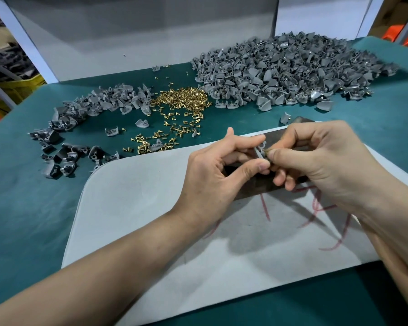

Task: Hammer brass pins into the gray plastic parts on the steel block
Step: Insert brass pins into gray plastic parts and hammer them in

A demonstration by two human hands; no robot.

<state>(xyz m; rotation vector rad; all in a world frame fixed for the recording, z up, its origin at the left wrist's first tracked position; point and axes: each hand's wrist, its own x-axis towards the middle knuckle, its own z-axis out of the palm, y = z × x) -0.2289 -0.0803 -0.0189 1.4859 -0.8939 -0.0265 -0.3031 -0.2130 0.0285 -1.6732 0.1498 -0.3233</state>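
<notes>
My left hand (218,165) pinches a small gray plastic part (259,150) between thumb and fingers, just above the dark steel block (252,189). My right hand (320,161) pinches a brass pin (267,151) against that part's side. The block lies on a pale gray mat (151,208) and both hands hide most of it. No hammer is in view.
Loose brass pins (181,102) are heaped on the green table (21,196) beyond the mat. A big pile of gray parts (287,69) lies at the back right, a smaller pile (85,114) at the left. A gray board stands behind. Red marks cross the mat.
</notes>
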